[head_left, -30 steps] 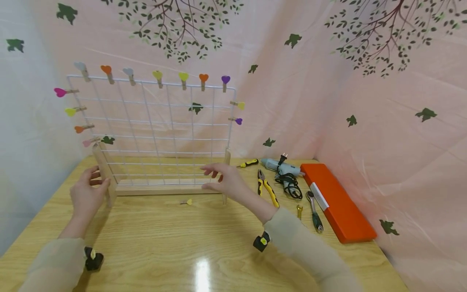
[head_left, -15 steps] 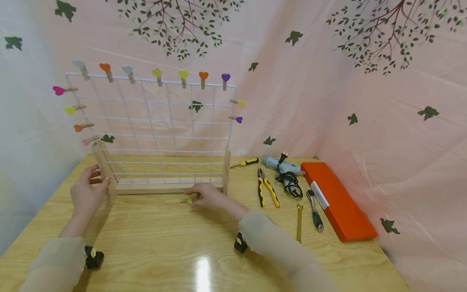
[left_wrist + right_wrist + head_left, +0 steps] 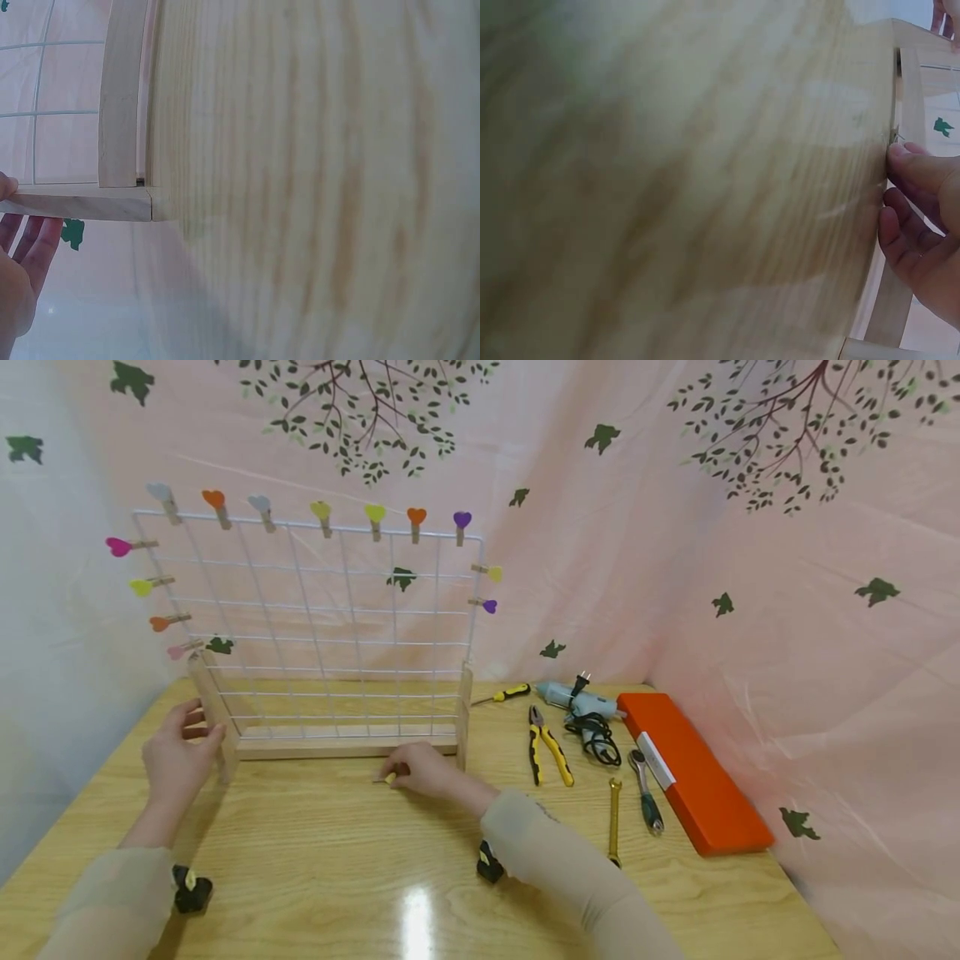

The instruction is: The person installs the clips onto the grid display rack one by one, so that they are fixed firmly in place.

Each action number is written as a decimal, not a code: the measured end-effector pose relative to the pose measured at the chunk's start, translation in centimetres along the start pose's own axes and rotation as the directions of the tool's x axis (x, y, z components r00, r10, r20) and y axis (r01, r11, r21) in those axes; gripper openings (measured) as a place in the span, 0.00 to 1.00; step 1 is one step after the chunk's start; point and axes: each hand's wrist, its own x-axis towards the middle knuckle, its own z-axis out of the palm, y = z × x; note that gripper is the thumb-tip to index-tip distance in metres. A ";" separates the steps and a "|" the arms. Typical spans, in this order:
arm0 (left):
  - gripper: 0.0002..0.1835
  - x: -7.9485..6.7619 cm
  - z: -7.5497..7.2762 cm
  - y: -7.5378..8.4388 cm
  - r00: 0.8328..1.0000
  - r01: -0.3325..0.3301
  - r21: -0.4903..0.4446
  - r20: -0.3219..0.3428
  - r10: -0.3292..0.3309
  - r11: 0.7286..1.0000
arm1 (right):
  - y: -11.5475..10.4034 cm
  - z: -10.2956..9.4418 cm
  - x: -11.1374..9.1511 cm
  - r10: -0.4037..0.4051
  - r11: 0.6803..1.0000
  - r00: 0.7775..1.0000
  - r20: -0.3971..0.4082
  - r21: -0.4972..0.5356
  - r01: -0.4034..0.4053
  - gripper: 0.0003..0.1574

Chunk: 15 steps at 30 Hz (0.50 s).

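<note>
A white wire grid (image 3: 315, 610) stands upright in a wooden stand (image 3: 345, 747), with heart-topped clothespins (image 3: 320, 512) along its top and both sides. My left hand (image 3: 176, 752) holds the stand's left post (image 3: 213, 714); in the left wrist view the thumb and fingers (image 3: 41, 247) lie on opposite sides of the wood. In front of the stand, my right hand (image 3: 423, 768) pinches a small clothespin with a yellow heart (image 3: 390, 778) at the tabletop. The right wrist view shows thumb and index finger (image 3: 919, 169) together, mostly hiding the clothespin.
To the right lie pliers (image 3: 547, 747), a screwdriver (image 3: 510, 693), a corded glue gun (image 3: 577, 700), a wrench (image 3: 615, 818), a ratchet (image 3: 647, 793) and an orange case (image 3: 693, 777). A patterned cloth hangs behind the wooden table (image 3: 315, 860).
My right hand has come down and left from near the stand's right post to the yellow-heart clothespin and pinched it. The left hand stays on the left post.
</note>
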 end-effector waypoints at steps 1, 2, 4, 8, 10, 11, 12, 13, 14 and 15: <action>0.23 0.0 0.0 0.0 1.000 0.000 0.000 0.002 0.000 1.000 | 0.1 0.1 0.0 0.003 1.000 1.000 -0.002 0.006 -0.003 0.09; 0.23 0.0 0.0 0.0 1.000 0.002 0.001 0.004 -0.002 1.000 | 0.1 0.1 -0.1 0.010 1.000 1.000 -0.002 0.019 -0.010 0.08; 0.23 0.0 0.0 -0.1 1.000 0.003 0.003 0.005 -0.003 1.000 | 0.2 0.2 -0.2 0.022 0.999 1.000 -0.003 0.046 -0.022 0.07; 0.23 0.0 0.2 -0.2 1.000 0.003 0.019 -0.001 -0.003 1.000 | -0.1 -0.3 -0.6 0.048 0.990 0.999 -0.001 0.133 -0.047 0.07; 0.23 0.0 0.2 -0.2 1.000 -0.002 0.024 -0.004 0.002 1.000 | -0.4 -0.9 -1.0 0.047 0.985 0.999 -0.006 0.167 -0.045 0.07; 0.23 0.1 0.2 -0.3 1.000 -0.001 0.029 -0.004 0.001 1.000 | -0.5 -1.2 -1.2 0.044 0.982 0.999 -0.010 0.182 -0.041 0.07; 0.23 0.0 0.2 -0.3 1.000 -0.001 0.029 -0.003 0.001 1.000 | -0.7 -1.6 -1.4 0.042 0.978 0.999 -0.013 0.203 -0.038 0.07; 0.23 0.1 0.2 -0.3 1.000 0.000 0.032 0.001 0.000 1.000 | -0.9 -2.0 -1.7 0.035 0.976 0.999 -0.018 0.214 -0.031 0.07; 0.23 0.1 0.2 -0.3 1.000 0.003 0.031 0.001 -0.003 1.000 | -1.1 -2.4 -1.9 0.025 0.974 0.999 -0.028 0.228 -0.018 0.07; 0.23 0.1 0.2 -0.3 1.000 0.006 0.031 0.000 -0.006 0.999 | -1.3 -2.9 -2.2 0.014 0.969 0.999 -0.038 0.245 -0.004 0.07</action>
